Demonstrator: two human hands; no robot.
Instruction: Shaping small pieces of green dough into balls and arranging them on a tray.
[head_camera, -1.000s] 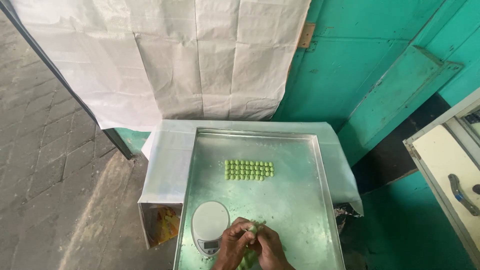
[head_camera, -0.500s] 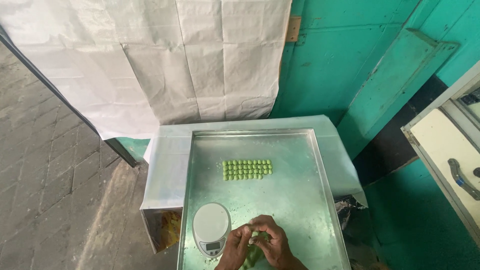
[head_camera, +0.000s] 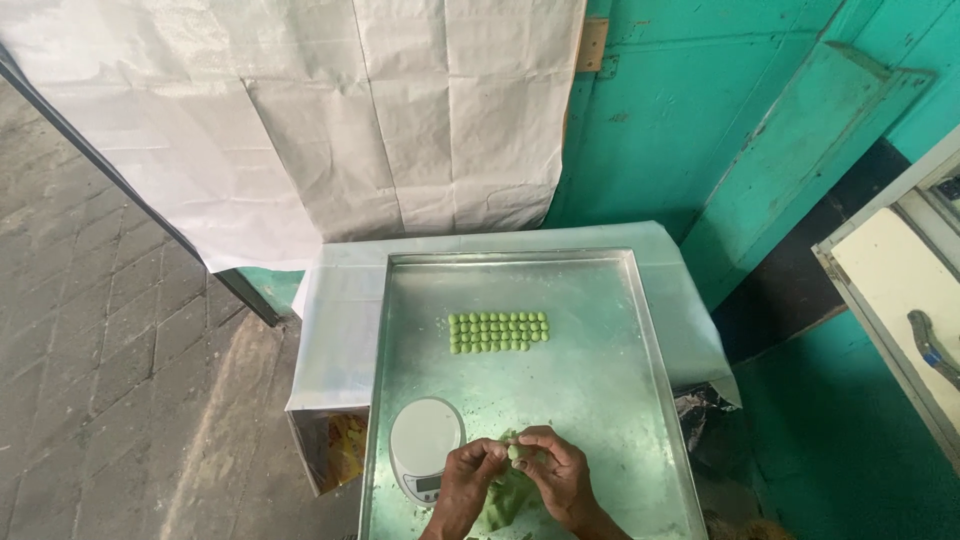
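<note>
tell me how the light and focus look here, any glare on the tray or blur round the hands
Head view: soft, even daylight with no hard shadows; the metal tray shows a dull, patchy sheen, no blown-out glare; the rows of green balls are fairly crisp; the left hand and right hand at the bottom edge are slightly soft, pinching a green piece; wide-angle distortion slants the walls.

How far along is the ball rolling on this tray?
Done: rows of small green balls sit in a neat block on the tray. In hand: the left hand and right hand pinch one piece between fingertips. Left: a lump of green dough lies under the hands, beside the scale.
</note>
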